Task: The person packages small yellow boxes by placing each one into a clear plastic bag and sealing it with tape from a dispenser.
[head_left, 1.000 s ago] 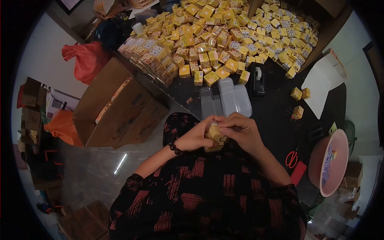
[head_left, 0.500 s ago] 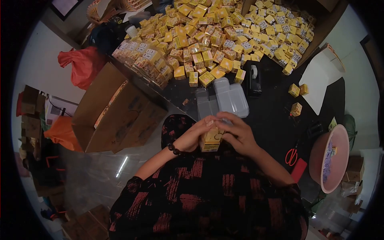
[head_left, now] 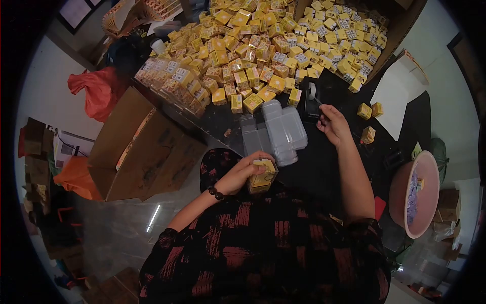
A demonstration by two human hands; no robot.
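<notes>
My left hand (head_left: 248, 169) is closed around a small yellow box (head_left: 263, 177) in front of my chest, the thumb lying across its top. Over to the right, my right hand (head_left: 334, 124) pinches the end of the tape at the front of a black tape dispenser (head_left: 310, 104). A pale roll (head_left: 312, 91) shows in that dispenser. Between the two hands lie clear plastic boxes (head_left: 286, 129), unfolded and flattened on the black table.
A large heap of small yellow boxes (head_left: 253, 55) covers the far table. Several stacked boxes (head_left: 177, 83) stand at its left. An open carton (head_left: 136, 147) is at left, a pink basin (head_left: 430, 197) at right. Loose yellow boxes (head_left: 368, 135) lie near my right forearm.
My right hand has left the yellow box and moved up and right to the tape dispenser. My left hand still holds the box, now slightly lower and tilted. The view has shifted slightly.
</notes>
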